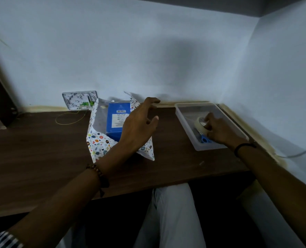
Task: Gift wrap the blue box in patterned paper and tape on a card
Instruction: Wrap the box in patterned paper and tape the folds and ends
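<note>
Left hand (139, 122): fingers spread and loosely bent, gripping nothing. It hangs over the near right part of the box (117, 120); whether it touches is unclear. Wooden bead bracelet (98, 176) on that wrist.

Box: blue, smooth card, rectangular, with a pale printed label and barcode on top. It lies just left of and beyond the left hand, in the middle of the paper (98, 140).

Paper: white sheet printed with small coloured eggs, hearts and leaves, plain grey inside. Its edges stand up round the box in creased, pointed flaps. One flap rises behind the left hand's fingers and another lies below its wrist.

Right hand (218, 129): inside a shallow rectangular white plastic tray (184, 120), well right of the left hand. Its fingers are curled round a tape (201, 125) roll, a cream, matte ring. Thin black band (243, 146) on the wrist.

Scissors (205, 140): blue plastic handles just left of the right hand, in the tray's near end.

Bench (41, 158): dark wood grain, matte.
</note>
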Demonstrator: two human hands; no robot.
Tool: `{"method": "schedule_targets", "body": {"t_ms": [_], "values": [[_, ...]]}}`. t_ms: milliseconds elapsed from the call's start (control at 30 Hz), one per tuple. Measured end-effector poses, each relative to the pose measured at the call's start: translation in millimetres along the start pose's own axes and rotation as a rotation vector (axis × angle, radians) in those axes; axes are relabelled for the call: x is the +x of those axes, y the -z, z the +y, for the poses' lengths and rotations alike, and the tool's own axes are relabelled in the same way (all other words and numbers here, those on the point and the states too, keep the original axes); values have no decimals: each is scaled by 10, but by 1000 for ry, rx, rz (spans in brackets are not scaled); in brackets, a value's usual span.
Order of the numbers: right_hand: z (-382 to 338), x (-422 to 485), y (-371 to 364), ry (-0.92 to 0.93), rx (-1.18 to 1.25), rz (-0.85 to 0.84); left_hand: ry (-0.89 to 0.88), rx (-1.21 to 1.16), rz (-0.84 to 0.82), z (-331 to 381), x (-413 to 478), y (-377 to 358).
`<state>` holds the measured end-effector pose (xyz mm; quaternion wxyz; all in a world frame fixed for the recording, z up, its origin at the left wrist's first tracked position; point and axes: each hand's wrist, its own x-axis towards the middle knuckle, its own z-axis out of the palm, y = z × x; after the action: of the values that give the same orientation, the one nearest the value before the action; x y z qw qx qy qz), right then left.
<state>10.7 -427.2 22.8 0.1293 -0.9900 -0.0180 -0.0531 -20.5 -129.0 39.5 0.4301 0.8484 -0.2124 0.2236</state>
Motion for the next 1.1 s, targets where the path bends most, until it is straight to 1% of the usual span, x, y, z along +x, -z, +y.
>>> {"method": "schedule_targets", "body": {"t_ms": [133,233,367,433,500,567,633,700,767,867,967,1100], "values": [[92,34,-83,29,-19,-21,7,-17,-11,44,19,-7],[87,74,-82,33,0,-26,59,-80,-26,75,10,7],[-151,113,16,129,38,102,164,-191,-23,97,2,39],[-406,91,109,180,185,174,200,-283,-10,115,12,79],[-705,32,221,229,392,207,226,-363,5,127,33,126],[-1017,-45,333,279,645,130,255,-419,25,133,41,180],[-1298,-115,420,301,873,-15,289,-476,45,129,39,233],[-1521,-180,453,312,995,-130,324,-525,61,116,23,297],[-1671,-222,435,298,1035,-167,344,-550,75,89,0,365],[-1810,-244,372,241,1106,-148,365,-565,91,64,-52,455],[-1906,-228,308,226,1074,-77,385,-550,97,44,-112,520],[-2006,-205,245,246,1041,-10,359,-481,93,9,-191,622]]}}
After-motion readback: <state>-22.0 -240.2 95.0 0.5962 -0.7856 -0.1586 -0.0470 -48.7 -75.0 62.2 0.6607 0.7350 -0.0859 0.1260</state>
